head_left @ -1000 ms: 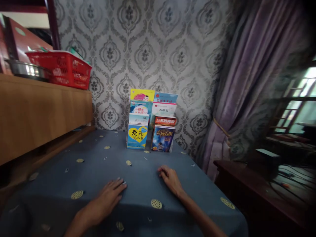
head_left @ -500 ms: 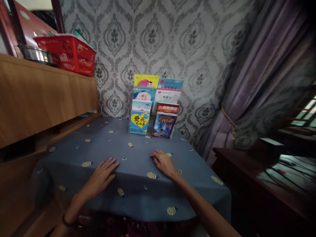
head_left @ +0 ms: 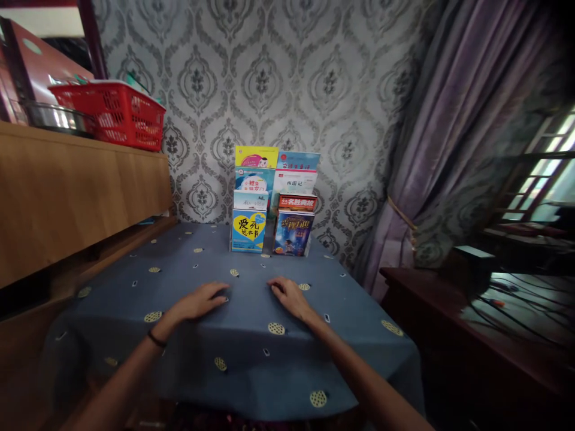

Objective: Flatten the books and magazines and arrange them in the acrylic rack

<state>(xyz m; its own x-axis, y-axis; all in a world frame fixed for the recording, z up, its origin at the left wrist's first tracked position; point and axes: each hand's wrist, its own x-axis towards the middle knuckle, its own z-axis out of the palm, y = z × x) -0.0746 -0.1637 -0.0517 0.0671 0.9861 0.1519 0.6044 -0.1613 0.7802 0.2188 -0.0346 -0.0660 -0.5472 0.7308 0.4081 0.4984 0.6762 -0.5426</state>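
Note:
My left hand (head_left: 202,300) is over the near part of the blue patterned tablecloth (head_left: 179,347), fingers stretched forward and thumb apart, holding nothing. To its right, my right hand (head_left: 290,296) rests low on the cloth with bent, loosely spread fingers and nothing in it. Beyond both hands, books stand in two stepped stacks against the wall. At the front left is a blue and yellow book (head_left: 248,232); at the front right, a dark blue book (head_left: 291,234). Behind them rise a red book (head_left: 297,203), a white book (head_left: 294,182) and a yellow book (head_left: 257,155).
A wooden cabinet (head_left: 81,197) flanks the table on the left, carrying a red basket (head_left: 121,117) and a metal bowl (head_left: 58,117). On the right are a purple curtain (head_left: 431,137) and a dark side table (head_left: 422,311) with a black box (head_left: 476,269) and cables.
My left hand has moved forward and to the right, closer to my right hand. My right hand has shifted only slightly. The view has tilted up and turned a little right.

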